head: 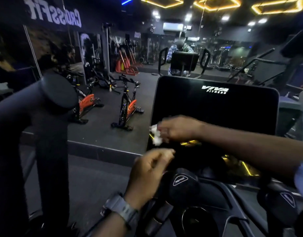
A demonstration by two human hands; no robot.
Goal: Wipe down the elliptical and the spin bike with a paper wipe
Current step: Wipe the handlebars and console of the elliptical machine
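The elliptical's black console screen [215, 106], marked VIVA FITNESS, stands right in front of me. My right hand [178, 129] reaches across from the right and grips a crumpled white paper wipe [155, 135] against the screen's lower left edge. My left hand [150, 171], with a grey watch on the wrist, hovers just below with loosely curled fingers beside the resistance grip [180, 182]; it holds nothing that I can see. A black and orange spin bike [127, 106] stands on the floor ahead to the left.
The elliptical's thick dark moving handle [49, 106] rises at my left. A second grip [284, 200] sits at lower right. A wall mirror ahead reflects another spin bike [86, 101], the gym and a person behind a console. Black rubber floor [99, 177] lies below.
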